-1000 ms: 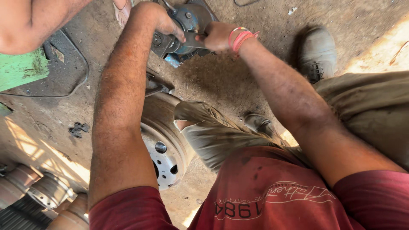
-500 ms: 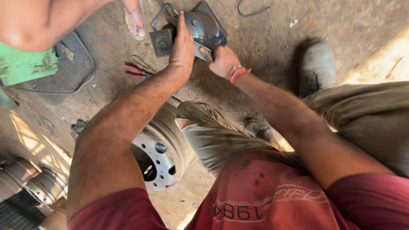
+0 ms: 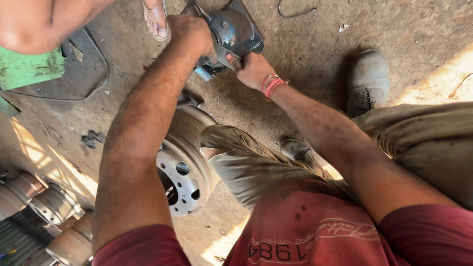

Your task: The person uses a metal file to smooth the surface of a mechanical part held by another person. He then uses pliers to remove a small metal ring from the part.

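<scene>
Hands first: left hand (image 3: 189,34) is clenched over the top of a grimy blue-grey metal power cutter (image 3: 231,34), and right hand (image 3: 253,70), with the red thread wristband, grips its lower edge from the near side. So the tool sits on the dirt straight ahead, tilted up and to the right. Nearer in, a silver steel wheel rim (image 3: 185,167) stands by the left forearm.

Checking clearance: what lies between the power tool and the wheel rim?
In the head view, only bare dirt floor separates the power tool from the wheel rim.
</scene>
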